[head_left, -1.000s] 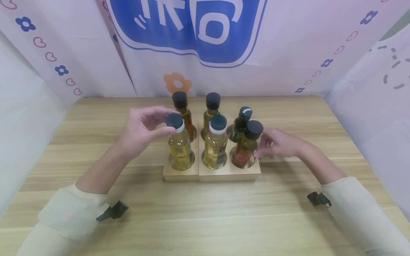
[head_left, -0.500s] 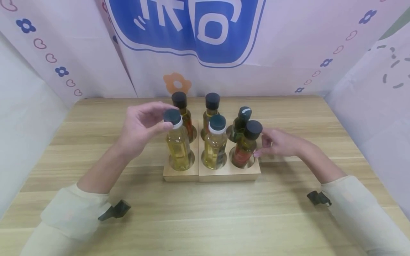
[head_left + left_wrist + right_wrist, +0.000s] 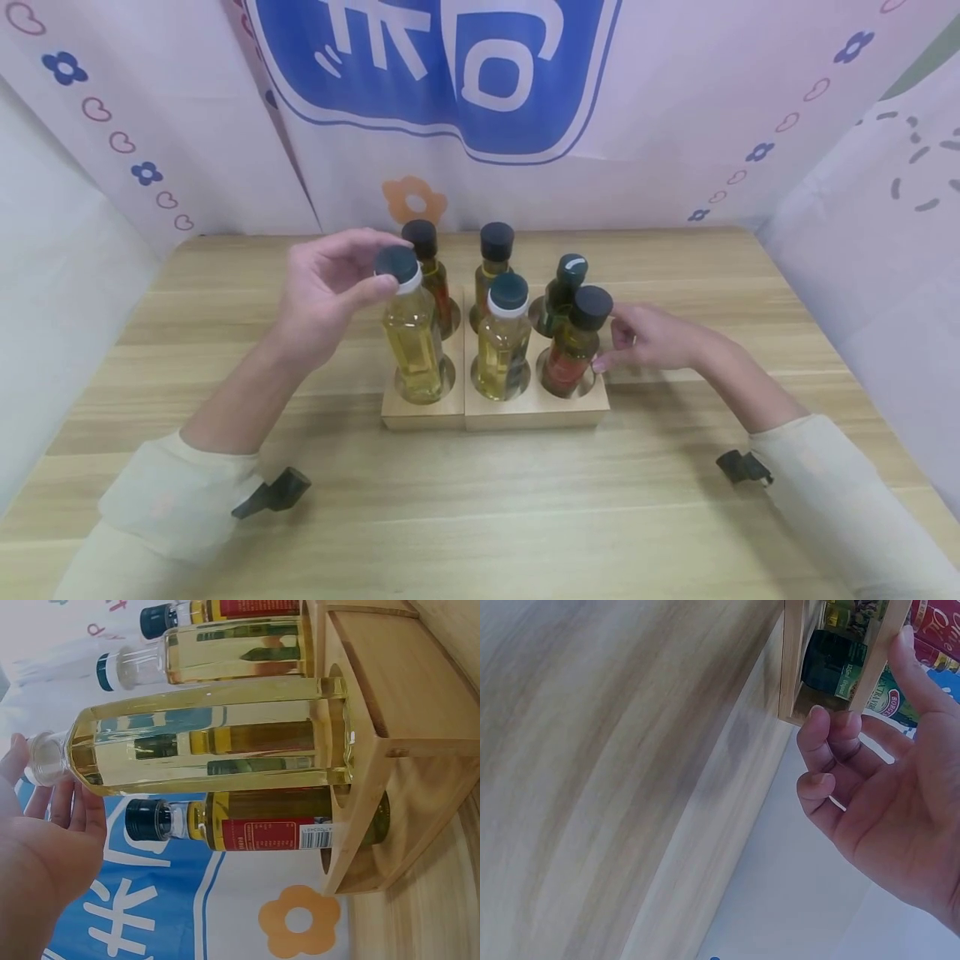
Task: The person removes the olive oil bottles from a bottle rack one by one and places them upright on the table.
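Note:
My left hand (image 3: 318, 304) grips the neck and dark green cap of a clear bottle of pale yellow oil (image 3: 414, 346). In the left wrist view that oil bottle (image 3: 199, 712) is raised, its base about level with the round hole of the wooden bottle rack (image 3: 427, 690). At the rack's right end my right hand (image 3: 656, 335) holds the edge beside a red-labelled, black-capped bottle (image 3: 570, 358). The right wrist view shows the thumb (image 3: 909, 667) on the top board, with curled fingertips (image 3: 815, 724) at the board's end.
A matching yellow oil bottle (image 3: 504, 354) stands in the middle front hole. Behind are two black-capped bottles (image 3: 497, 242) and a small dark green bottle (image 3: 561, 296). The wood-grain table (image 3: 480, 517) ends at a printed white backdrop (image 3: 660, 125).
My left hand has moved up and slightly left, drawing the yellow oil bottle higher in its hole. The right hand stays at the rack's right end.

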